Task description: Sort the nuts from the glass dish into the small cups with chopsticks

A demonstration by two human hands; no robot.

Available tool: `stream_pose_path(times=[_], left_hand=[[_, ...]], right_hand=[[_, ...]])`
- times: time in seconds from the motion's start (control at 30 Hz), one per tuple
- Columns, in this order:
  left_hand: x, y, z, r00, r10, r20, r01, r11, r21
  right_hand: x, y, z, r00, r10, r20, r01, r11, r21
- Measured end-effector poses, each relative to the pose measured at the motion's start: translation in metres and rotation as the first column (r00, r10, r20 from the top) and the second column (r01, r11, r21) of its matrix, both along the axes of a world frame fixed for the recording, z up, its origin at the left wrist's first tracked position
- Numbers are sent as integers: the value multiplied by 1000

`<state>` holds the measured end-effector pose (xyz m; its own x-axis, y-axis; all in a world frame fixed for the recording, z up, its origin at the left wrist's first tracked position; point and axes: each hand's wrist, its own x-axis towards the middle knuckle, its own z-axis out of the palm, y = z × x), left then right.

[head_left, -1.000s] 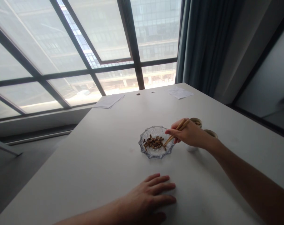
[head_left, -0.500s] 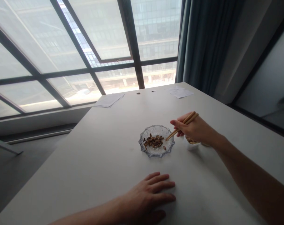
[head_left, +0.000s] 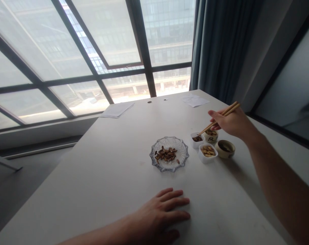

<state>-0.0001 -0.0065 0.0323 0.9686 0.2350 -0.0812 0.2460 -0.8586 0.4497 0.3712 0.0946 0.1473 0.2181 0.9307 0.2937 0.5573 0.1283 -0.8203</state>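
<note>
My right hand (head_left: 232, 123) is shut on a pair of wooden chopsticks (head_left: 217, 118), whose tips reach down to a small white square dish (head_left: 197, 139) of dark seeds. I cannot tell whether the tips hold a seed. Beside that dish stand a ceramic cup (head_left: 210, 135) and a white square dish of peanuts (head_left: 207, 152). A small ceramic bowl (head_left: 225, 149) holds something dark. Left of them, a scalloped glass dish (head_left: 154, 160) holds striped sunflower seeds (head_left: 166, 154). My left hand (head_left: 162, 214) lies flat on the white table (head_left: 93, 166), fingers spread, touching nothing else.
Two sets of white papers (head_left: 118, 109) (head_left: 195, 101) lie near the table's far edge, with two small dark spots between them. Beyond the edge stands a large gridded window (head_left: 144, 44), with a dark curtain (head_left: 220, 44) to its right.
My right hand has moved right and away from the glass dish, uncovering the small dishes and bowl. The chopsticks now point at the seed dish. My left hand stays put.
</note>
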Motion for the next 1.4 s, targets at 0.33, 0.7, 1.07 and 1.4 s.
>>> stream_pose_path(times=[0.33,0.7,1.07,1.4], left_hand=[[1,1,2,1000,-8,-22,8,1000,4],[1,1,1,1000,-8,9,8,1000,16],[0,-2,-1,999,13,43,-13,1000,-14],[0,-1,1,999,12,38,-12,1000,-13]], right_hand=[[-4,2,-2,997,-40,-70,37,999,-39],[-72,-29,-4,931,335,-145,-352,928,-121],[-99,-32,-21,908,417,26,-410,901,-146],[-81,-32,-5,959,281,-35,-283,957,-58]])
